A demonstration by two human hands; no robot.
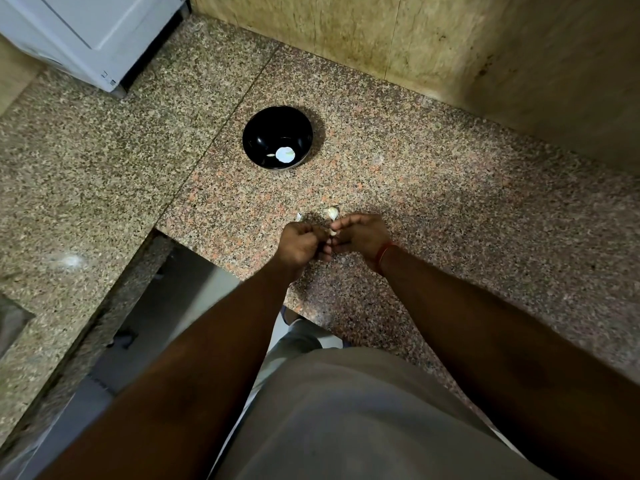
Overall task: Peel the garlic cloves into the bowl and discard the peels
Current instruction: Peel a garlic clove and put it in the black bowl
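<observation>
Clove in work: we see a small pale garlic clove (332, 232) caught between our two hands, just above the granite counter (450, 209), close to its near edge.
Left hand: our left hand (300, 241) is curled into a loose fist, fingertips pinching the clove's left side.
Right hand: our right hand (360, 237) has its fingers bent inward, tips meeting the clove from the right; a red thread (383, 255) circles that wrist.
Nearer hand: neither leads; both touch the clove, which lies in the gap where the fingertips meet.
Long axis: the clove is too small and too covered for us to tell how it lies.
Bowl: the black bowl (256, 140) stands well apart from our hands, straight ahead and slightly to the left, toward the wall.
Bowl contents: a pale rounded piece (285, 154) and a smaller sliver (270, 155) lie at its bottom; we cannot tell clove from skin.
Waiting pieces: one unpeeled clove (332, 212) lies on the counter just beyond our right fingertips; a small pale scrap (299, 216) lies just beyond the left knuckles.
Step, as we judge it: skin is being worked off; the bare clove would then travel forward and left to the bowl.
Risk: we judge a slick clove may slip onto the speckled stone.
</observation>
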